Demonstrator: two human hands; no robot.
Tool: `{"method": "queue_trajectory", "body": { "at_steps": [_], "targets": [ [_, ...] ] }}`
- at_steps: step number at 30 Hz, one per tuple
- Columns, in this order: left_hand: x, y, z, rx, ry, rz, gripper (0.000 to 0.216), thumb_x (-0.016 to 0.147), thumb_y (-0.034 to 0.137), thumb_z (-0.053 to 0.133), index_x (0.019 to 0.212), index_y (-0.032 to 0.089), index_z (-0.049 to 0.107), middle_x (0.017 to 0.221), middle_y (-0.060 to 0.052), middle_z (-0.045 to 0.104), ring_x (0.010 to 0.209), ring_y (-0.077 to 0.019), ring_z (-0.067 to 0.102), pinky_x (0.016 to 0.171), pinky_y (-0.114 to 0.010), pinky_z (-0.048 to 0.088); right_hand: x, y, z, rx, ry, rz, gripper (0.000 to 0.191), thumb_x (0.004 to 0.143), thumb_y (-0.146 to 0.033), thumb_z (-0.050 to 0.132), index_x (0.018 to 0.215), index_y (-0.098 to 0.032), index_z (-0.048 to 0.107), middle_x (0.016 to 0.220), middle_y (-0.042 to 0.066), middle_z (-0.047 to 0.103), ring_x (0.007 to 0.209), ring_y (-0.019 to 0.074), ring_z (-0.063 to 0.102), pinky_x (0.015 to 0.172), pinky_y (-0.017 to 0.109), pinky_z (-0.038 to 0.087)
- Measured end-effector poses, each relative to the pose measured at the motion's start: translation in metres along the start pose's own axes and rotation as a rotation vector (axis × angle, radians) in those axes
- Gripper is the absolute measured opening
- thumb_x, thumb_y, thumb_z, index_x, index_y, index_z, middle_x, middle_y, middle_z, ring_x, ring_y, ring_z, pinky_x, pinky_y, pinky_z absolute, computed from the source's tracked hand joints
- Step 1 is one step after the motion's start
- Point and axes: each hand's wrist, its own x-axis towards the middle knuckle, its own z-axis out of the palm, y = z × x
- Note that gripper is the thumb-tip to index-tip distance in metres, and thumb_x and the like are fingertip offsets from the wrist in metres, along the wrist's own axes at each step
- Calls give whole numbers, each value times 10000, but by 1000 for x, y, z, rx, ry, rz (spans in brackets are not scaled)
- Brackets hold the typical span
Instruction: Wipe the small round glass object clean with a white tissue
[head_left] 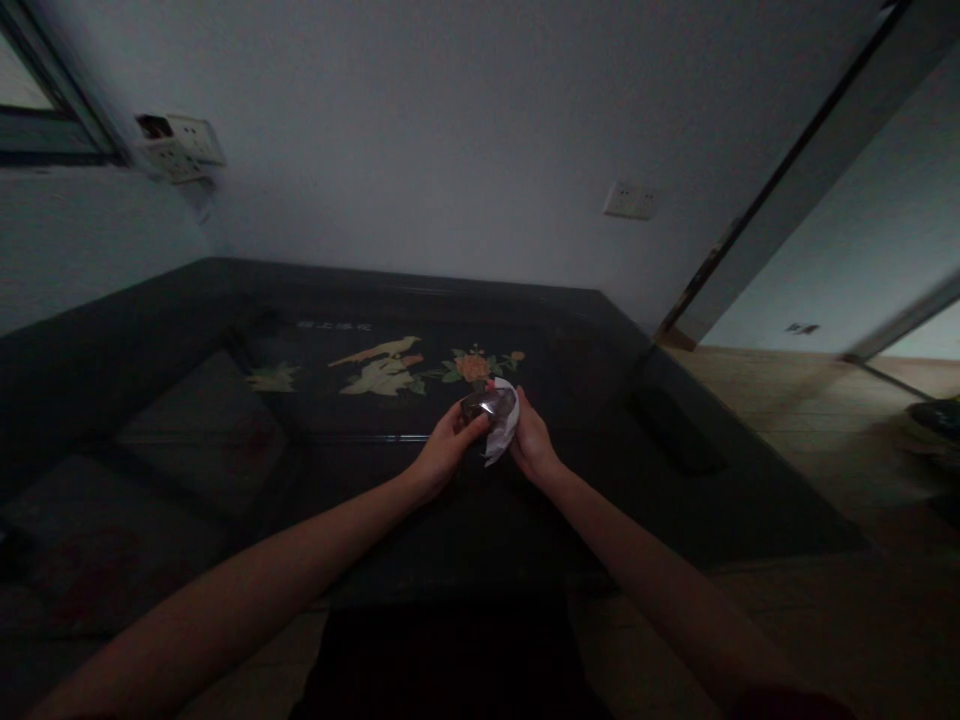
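Note:
My left hand is closed around a small, dark, shiny rounded object, its thumb lying over the near side. A bright reflection shows on the object, but its kind is hard to make out in the dim light. My right hand holds a white tissue against the object's right side. One crumpled end of the tissue hangs down between the hands. The right fingertips are partly hidden behind it. Both hands are above a dark glossy table, in front of its painted flower.
A dark, flat oblong thing lies on the table to the right. Behind the table rises a pale wall with a socket plate and several sockets at the left corner. Tiled floor shows at the right.

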Motion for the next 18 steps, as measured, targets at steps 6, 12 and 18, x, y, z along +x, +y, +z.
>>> {"method": "queue_trajectory", "body": {
  "at_steps": [6, 12, 18],
  "targets": [
    [1, -3, -1, 8, -9, 15, 567, 668, 377, 807, 1145, 149, 603, 1247, -120, 630, 1183, -261, 558, 1045, -370, 383, -4, 0, -2, -58, -23, -51, 498, 865, -607, 462, 1100, -220, 669, 1130, 51, 706, 1131, 230, 617, 1014, 405, 449],
    [1, -1, 0, -31, 56, 25, 584, 686, 367, 792, 1186, 167, 568, 1302, -114, 596, 1273, -274, 488, 1081, -390, 351, -21, -10, 4, -534, -99, -445, 539, 914, -559, 435, 1369, -272, 475, 1469, 50, 443, 1383, 202, 364, 1177, 419, 214],
    [-1, 1, 2, -8, 54, 49, 578, 695, 326, 779, 1208, 178, 558, 1315, -111, 587, 1272, -274, 488, 1076, -407, 359, -23, -12, 8, -620, -136, -547, 505, 934, -537, 407, 1366, -284, 476, 1464, 54, 444, 1398, 196, 330, 1179, 428, 205]
  ]
}}
